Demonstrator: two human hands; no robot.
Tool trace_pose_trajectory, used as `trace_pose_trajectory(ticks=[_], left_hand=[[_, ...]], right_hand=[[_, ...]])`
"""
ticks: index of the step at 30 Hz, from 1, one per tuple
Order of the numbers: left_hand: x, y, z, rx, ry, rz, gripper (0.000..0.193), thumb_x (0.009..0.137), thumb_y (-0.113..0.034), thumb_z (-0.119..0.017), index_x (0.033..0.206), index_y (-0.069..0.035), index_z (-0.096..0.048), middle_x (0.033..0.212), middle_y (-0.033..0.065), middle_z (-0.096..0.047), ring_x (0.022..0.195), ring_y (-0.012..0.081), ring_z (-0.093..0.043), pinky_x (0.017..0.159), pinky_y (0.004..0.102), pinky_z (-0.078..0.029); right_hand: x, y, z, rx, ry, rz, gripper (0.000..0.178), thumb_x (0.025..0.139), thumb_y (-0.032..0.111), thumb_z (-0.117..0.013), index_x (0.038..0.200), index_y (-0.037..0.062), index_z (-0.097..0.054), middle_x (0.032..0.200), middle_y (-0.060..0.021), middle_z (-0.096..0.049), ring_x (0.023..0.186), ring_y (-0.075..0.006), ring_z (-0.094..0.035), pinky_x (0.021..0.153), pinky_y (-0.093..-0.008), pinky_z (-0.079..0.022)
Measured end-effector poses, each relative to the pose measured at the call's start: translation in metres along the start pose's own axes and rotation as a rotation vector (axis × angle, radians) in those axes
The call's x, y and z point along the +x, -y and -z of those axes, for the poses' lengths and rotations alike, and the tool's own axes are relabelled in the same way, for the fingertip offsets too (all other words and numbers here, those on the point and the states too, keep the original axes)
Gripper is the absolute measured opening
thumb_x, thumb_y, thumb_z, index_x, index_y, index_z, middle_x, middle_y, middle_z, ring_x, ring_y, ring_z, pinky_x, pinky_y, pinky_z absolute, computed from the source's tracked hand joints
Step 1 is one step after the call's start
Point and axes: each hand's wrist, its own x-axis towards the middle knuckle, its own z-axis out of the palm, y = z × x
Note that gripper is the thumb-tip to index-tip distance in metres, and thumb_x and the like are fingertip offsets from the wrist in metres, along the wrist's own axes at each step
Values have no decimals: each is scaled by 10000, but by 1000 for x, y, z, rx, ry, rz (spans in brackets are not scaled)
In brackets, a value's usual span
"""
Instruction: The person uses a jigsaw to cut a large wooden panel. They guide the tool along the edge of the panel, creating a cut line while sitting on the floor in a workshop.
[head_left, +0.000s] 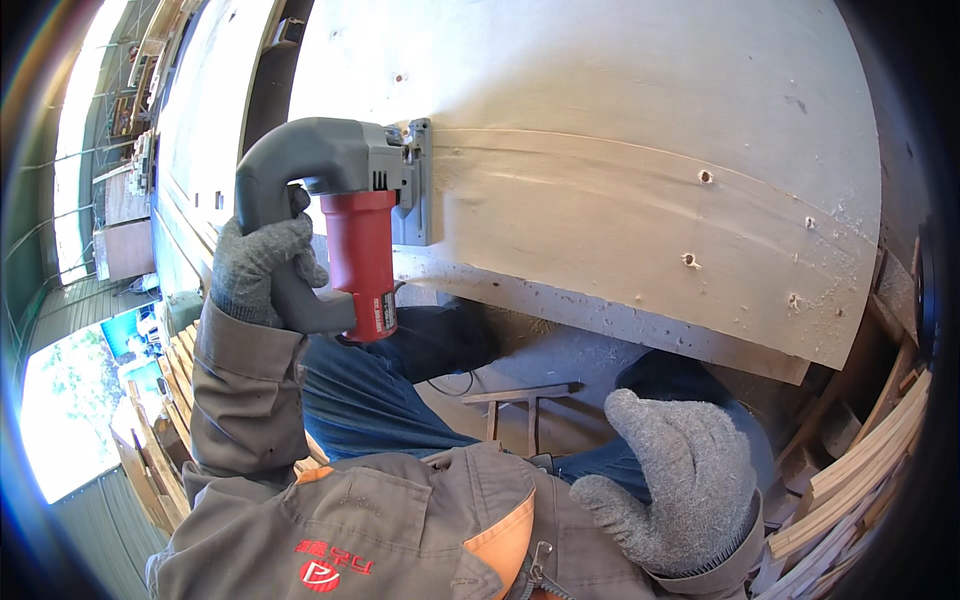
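My left hand (262, 262), in a grey knit glove, is wrapped round the rear handle of a red and grey jigsaw (362, 240). The jigsaw's flat metal base (424, 185) rests against a pale plywood sheet (590, 90), near the sheet's left part; its blade is hidden. A thin curved line runs across the plywood to the right from the base. Several small splintered holes show on the sheet's right side. My right hand (690, 470), gloved in the same grey, hovers over my lap with thumb and fingers apart, holding nothing.
Under the sheet's near edge runs another board edge (600, 315). A small wooden frame (515, 400) is on the floor between my legs. Stacked wood strips (850, 480) lie at the right, more wooden slats (170, 400) at the left. Sawdust is scattered on the sheet's right end.
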Motion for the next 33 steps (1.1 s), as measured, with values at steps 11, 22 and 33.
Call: trace_pose_trajectory(ticks=[11,22,33], left_hand=[[0,-4,-5,0,0,1,420,831,-89,-706,1213,12,-565,835,39,-606,599,119,-640,561,272,-587],[4,-5,-3,34,-14,9,412,837,-111,-700,1205,18,-568,803,43,-612,585,129,-634,549,287,-579],[5,-3,0,78,-22,8,420,855,-136,-702,1214,37,-569,881,92,-658,592,143,-649,557,281,-590]], right_hand=[[-3,2,0,-20,15,-12,710,798,473,-801,1343,70,-591,1209,-167,-655,1124,-332,-623,1035,-476,-449],[-4,3,0,-10,4,4,705,796,472,-799,1335,66,-595,1180,-158,-657,1095,-326,-627,1010,-469,-458],[-5,2,0,-17,0,32,695,803,455,-801,1335,59,-590,1174,-155,-657,1076,-324,-635,981,-464,-474]])
